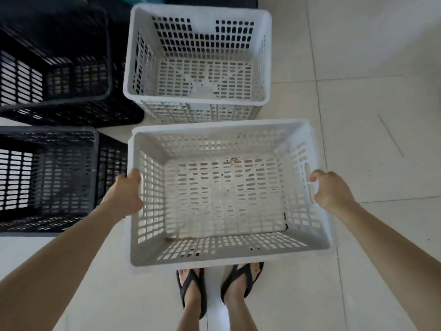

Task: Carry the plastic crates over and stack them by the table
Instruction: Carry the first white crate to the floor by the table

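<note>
I hold an empty white perforated plastic crate (229, 130) in front of me, above my feet. My left hand (126, 194) grips its left wall, and my right hand (330, 189) grips the handle slot in its right wall. Just beyond it stands a second white crate (198, 11), which seems to rest on another white crate beneath it. To the left are black crates: one at the far left (59, 96) and a nearer one (47, 132), each sitting on another black crate. No table is in view.
Pale floor tiles (358, 115) spread to the right and behind me. My feet in dark sandals (191, 290) stand just under the near edge of the held crate. Something dark and teal lies along the top edge behind the crates.
</note>
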Demonstrator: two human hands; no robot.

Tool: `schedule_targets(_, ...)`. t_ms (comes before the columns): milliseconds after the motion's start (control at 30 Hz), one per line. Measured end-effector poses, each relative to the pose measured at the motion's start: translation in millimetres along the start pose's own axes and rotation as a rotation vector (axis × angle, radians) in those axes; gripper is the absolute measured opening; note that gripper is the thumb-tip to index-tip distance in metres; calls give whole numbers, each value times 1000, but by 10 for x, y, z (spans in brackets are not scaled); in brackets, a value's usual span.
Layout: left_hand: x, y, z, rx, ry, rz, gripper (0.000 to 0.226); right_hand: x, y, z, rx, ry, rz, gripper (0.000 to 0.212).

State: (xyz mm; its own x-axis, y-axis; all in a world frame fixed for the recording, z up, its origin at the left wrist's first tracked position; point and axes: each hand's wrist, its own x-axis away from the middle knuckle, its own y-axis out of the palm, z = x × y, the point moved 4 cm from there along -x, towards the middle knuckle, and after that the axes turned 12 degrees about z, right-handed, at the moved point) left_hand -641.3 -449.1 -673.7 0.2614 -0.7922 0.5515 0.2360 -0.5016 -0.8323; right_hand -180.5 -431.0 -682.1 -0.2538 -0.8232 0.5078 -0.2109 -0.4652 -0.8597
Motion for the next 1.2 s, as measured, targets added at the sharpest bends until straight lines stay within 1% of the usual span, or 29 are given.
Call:
schedule_targets(133,352,-686,470,-80,37,-31,33,205,-745,281,-11,48,-9,49)
schedule_targets(267,694,-1442,967,-124,54,-41,33,392,-1645,508,-16,73,-4,44)
schedule_targets(433,849,-2242,1704,-151,79,-23,30,331,-2658,803,-35,101,48,40)
schedule_targets(467,841,-2373,1865,-162,85,-25,31,272,-2841,862,-44,104,62,39)
schedule_targets(533,772,-2591,2194,-180,101,-30,46,109,-3167,989,-51,109,85,35)
schedule_targets(633,575,-2868,2721,-163,117,-27,64,-248,-3660,1184,-47,120,114,29)
schedule_targets(700,383,-3038,3070,-136,133,-12,66,-555,-3958,1311,-67,146,148,29)
schedule_targets(800,-3,-3289,3615,-122,149,11,69,-1067,-4379,1492,-47,163,138,31)
schedule_targets(867,-299,-3454,4006,-94,152,20,67,-1494,-4680,1614,-56,172,151,31)
schedule_targets(933,-570,-3623,4427,-86,166,-15,68,-1911,-4987,1720,-62,167,170,32)
schedule_targets(967,-712,-3697,4626,-90,172,-24,63,-2122,-5124,1771,-56,165,167,33)
schedule_targets(1067,-1106,-3955,5209,-71,168,-24,40,-2730,-5474,1930,-41,154,144,41)
schedule_targets(1100,-1251,-4026,5395,-64,160,-16,39,-2939,-5588,1971,-46,140,144,43)
schedule_targets(1200,-1707,-4283,5973,-74,147,61,45,-3635,-5925,2057,-57,94,166,51)
